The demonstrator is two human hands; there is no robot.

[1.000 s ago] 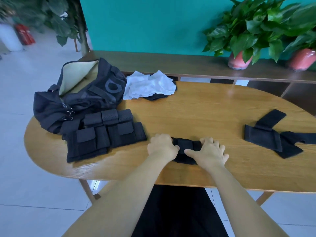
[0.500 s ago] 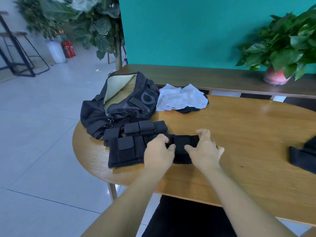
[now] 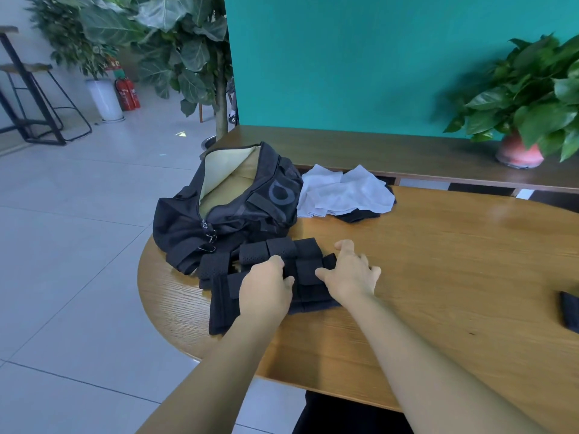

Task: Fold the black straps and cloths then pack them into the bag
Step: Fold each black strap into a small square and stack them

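Both hands are positioned over the stack of folded black fabric straps [image 3: 250,277] at the near-left part of the oval wooden table [image 3: 438,277]; the left hand [image 3: 266,289] has its fingers curled over one end of a small folded black strap piece [image 3: 308,270], and the right hand [image 3: 351,274] pinches the opposite end with thumb and fingers, the remaining fingers loosely spread; the piece sits on top of the stack. The black fabric duffel bag with pale lining [image 3: 232,198] lies just behind the stack, touching it, its zip opening gaping; a crumpled white cloth [image 3: 344,192] lies to the right of the bag, over a dark cloth [image 3: 360,216]; another black strap [image 3: 568,314] lies at the right frame edge, well apart from the hands.
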